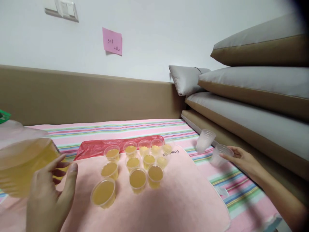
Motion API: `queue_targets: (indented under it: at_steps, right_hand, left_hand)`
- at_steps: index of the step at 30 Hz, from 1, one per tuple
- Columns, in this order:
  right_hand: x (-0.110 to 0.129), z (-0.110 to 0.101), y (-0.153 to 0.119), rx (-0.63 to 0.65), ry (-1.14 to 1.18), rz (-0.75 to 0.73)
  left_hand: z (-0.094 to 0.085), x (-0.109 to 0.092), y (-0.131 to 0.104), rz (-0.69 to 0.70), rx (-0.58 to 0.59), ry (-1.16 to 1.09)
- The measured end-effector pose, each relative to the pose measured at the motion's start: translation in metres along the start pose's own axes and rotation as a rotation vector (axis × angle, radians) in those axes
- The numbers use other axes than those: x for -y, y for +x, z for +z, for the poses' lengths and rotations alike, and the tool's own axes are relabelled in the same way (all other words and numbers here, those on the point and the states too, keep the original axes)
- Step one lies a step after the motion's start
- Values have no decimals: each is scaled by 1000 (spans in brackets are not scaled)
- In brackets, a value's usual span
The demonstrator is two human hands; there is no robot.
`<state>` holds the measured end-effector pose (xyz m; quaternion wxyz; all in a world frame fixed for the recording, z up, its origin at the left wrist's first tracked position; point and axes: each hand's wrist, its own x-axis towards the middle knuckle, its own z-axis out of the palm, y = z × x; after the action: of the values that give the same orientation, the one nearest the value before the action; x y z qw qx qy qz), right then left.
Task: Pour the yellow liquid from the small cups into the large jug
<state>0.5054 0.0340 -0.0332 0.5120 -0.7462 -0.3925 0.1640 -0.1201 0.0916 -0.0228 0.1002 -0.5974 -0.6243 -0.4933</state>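
Note:
My right hand [241, 158] grips a stack of clear plastic cups [218, 156] by its rim at the right. Another stack of clear cups [204, 140] lies tilted just beyond it. My left hand [51, 193] is at the lower left, its thumb and fingers apart with nothing between them. Behind it stands a large clear container of yellow liquid [21, 167]; whether the fingertips touch it I cannot tell. Several small clear cups of yellow liquid [137, 178] stand in loose rows on a pink mat [173, 206], between my hands.
A red plastic bag [96, 148] lies along the mat's far edge. Striped cloth [135, 125] covers the surface beneath. Thick grey-and-brown cushions [256, 109] are piled at the right, near my right arm. A brown padded board [91, 96] runs along the wall.

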Motion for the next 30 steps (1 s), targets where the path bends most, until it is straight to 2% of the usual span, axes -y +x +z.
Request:
queue_targets:
  at_steps: [3, 7, 11, 13, 14, 15, 16, 20, 23, 25, 30]
  right_hand:
    - [-6, 3, 0, 13, -49, 4]
    - [-9, 4, -2, 7, -81, 8]
    - [4, 2, -11, -102, -150, 7]
    - [19, 7, -20, -190, -217, -110]
    - [29, 13, -25, -229, -263, -231]
    - [39, 23, -29, -200, -264, -371]
    - [49, 35, -32, -87, -215, -462]
    - [77, 102, -29, 360, -185, -580]
    - [83, 147, -15, 512, -204, -592]
    - [82, 166, -4, 579, -214, -578]
    - [79, 185, 13, 686, -189, -515]
  left_hand:
    - [-4, -10, 0, -19, 9, -27]
    - [-7, -12, 3, -26, 30, -36]
    - [-7, -10, 5, -31, 35, -48]
    - [-8, -12, 6, -35, 43, -48]
    - [-8, -13, 6, -34, 45, -46]
    - [-9, -15, 6, -33, 46, -41]
    - [-9, -17, 6, -34, 46, -36]
    - [-13, -19, 5, -38, 47, -37]
    - [-15, -13, 7, -41, 35, -34]
    - [-16, -7, 8, -34, 23, -13]
    - [-13, -1, 8, 2, 1, -21]
